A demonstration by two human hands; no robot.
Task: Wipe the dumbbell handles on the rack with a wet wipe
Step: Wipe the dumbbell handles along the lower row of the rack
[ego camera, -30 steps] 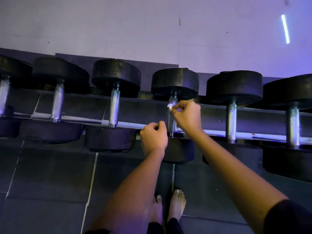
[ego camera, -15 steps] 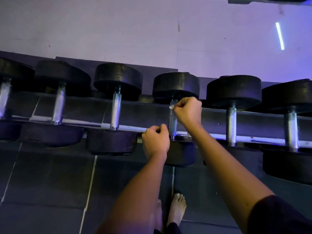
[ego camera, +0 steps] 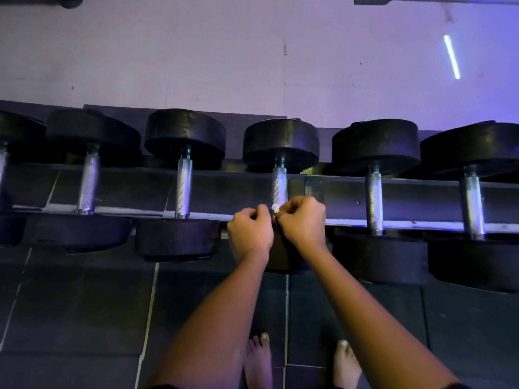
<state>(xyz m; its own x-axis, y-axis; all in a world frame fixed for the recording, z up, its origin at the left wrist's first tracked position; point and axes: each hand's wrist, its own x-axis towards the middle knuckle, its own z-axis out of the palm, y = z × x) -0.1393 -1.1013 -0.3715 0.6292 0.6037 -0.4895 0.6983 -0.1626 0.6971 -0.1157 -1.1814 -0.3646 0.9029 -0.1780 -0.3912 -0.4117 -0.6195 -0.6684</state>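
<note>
Contact is at the near end of one dumbbell handle (ego camera: 279, 186). The right hand (ego camera: 304, 220) pinches the wet wipe (ego camera: 275, 208) against the metal, apparently to wrap it round the bar. The left hand (ego camera: 250, 231) is curled just beside it, touching the right, probably steadying; its grip cannot be told. Other handles on the rack (ego camera: 415, 192) lie to either side.

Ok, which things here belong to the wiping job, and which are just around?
Job: wet wipe, pinched by the right hand against the middle handle; left hand curled at its near end; neighbouring handles; rack.
Just there: wall light strip, floor tiles, bare feet.
</note>
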